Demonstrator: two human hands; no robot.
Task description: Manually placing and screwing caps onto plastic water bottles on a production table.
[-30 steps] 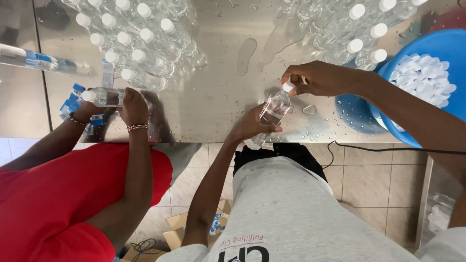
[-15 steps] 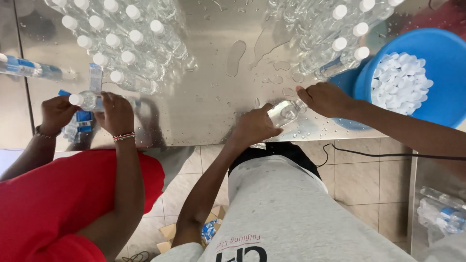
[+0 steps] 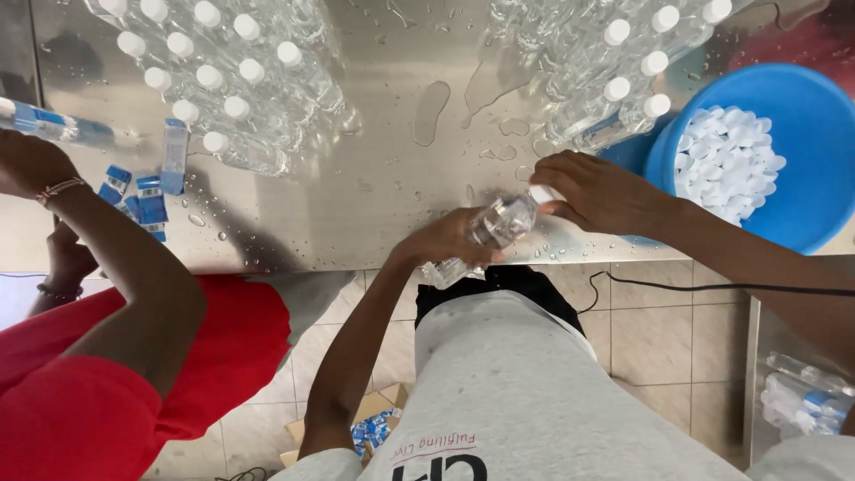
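While the bottle lies tilted over the near table edge: left hand (image 3: 445, 242) wraps its body, right hand (image 3: 595, 191) pinches the white cap end
Bottle: clear plastic bottle (image 3: 490, 230), likely light, thin-walled and squashy; wet, so probably slippery; best gripped round the middle
Surface: steel table (image 3: 392, 178), beaded with water; capped bottles (image 3: 223, 80) far left and far right
Room: blue tub (image 3: 802, 151) of white caps right; a red-sleeved co-worker left; tiled floor near
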